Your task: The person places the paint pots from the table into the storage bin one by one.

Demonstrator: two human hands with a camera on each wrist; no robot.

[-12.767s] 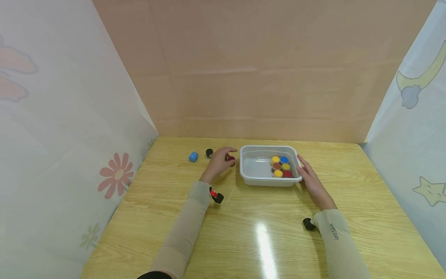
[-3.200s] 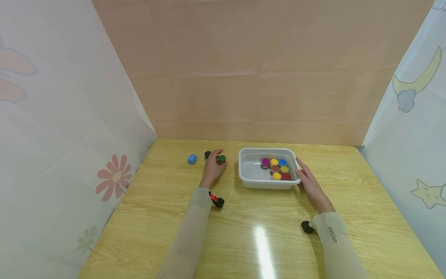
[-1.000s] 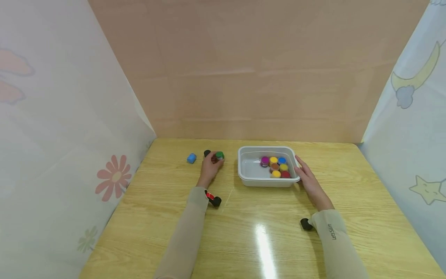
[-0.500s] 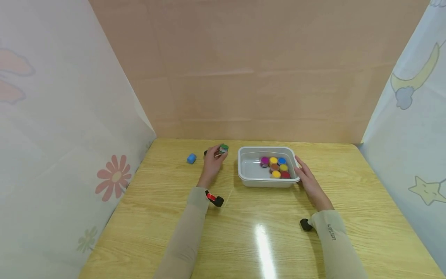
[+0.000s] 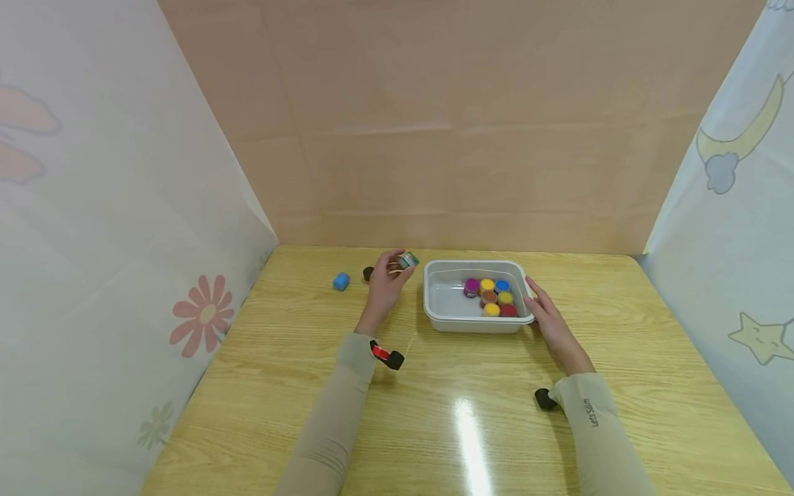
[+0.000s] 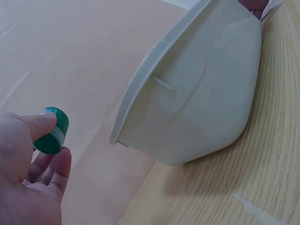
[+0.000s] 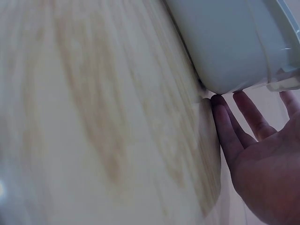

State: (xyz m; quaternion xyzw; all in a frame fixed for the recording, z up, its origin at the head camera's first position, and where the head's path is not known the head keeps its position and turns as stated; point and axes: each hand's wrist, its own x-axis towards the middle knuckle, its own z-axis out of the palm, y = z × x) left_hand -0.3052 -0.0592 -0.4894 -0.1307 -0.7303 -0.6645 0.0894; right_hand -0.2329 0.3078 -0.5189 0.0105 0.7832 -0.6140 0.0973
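Between thumb and fingers, my left hand (image 5: pixel 383 293) pinches a small green paint jar (image 5: pixel 409 260), held tilted above the table left of the white plastic tub (image 5: pixel 474 325). Up close in the left wrist view, the green jar (image 6: pixel 57 136) sits under the thumb, beside the tub's outer wall (image 6: pixel 211 93). My right hand (image 5: pixel 555 331) rests against the tub's right end. In the right wrist view its extended fingertips (image 7: pixel 248 105) touch the outer wall. Inside the tub, toward the right, stand several paint jars: purple (image 5: pixel 471 288), yellow, blue, brown, olive and red (image 5: pixel 509 312).
A blue paint jar (image 5: pixel 341 281) lies on the wooden table (image 5: pixel 298 344) at the back left. Close by is a black-lidded jar (image 5: pixel 369 273), near the left hand. A brown backdrop (image 5: pixel 397 138) stands behind the table, with patterned white sheets on both sides.
The left hand has lifted the green jar and carried it right toward the tub, tilting it. Earlier a purple jar went into the tub. The right hand stays at the tub's end.
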